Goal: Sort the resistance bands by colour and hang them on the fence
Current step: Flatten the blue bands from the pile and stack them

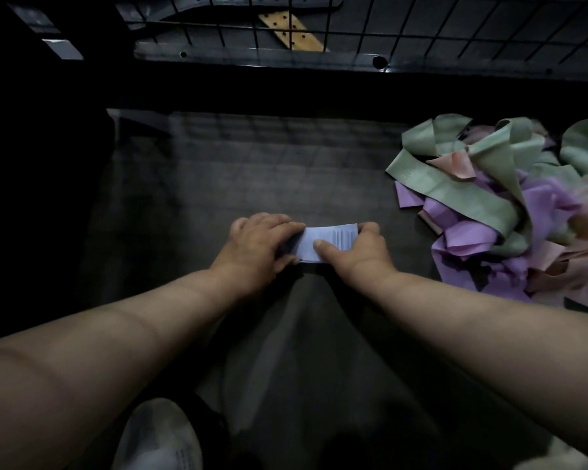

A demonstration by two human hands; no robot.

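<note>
A pale blue resistance band (323, 241) lies stretched flat between my two hands at the centre of the dark surface (238, 171). My left hand (258, 245) grips its left end with curled fingers. My right hand (357, 249) pinches the right end, thumb on top. A heap of green, purple and pink bands (499, 205) lies to the right. The black wire fence (421, 25) runs across the top, with no band on the part I see.
Behind the fence lie grey metal parts and a tan perforated strip (291, 32). A white shoe (157, 435) shows at the bottom left. The far left is dark and unreadable.
</note>
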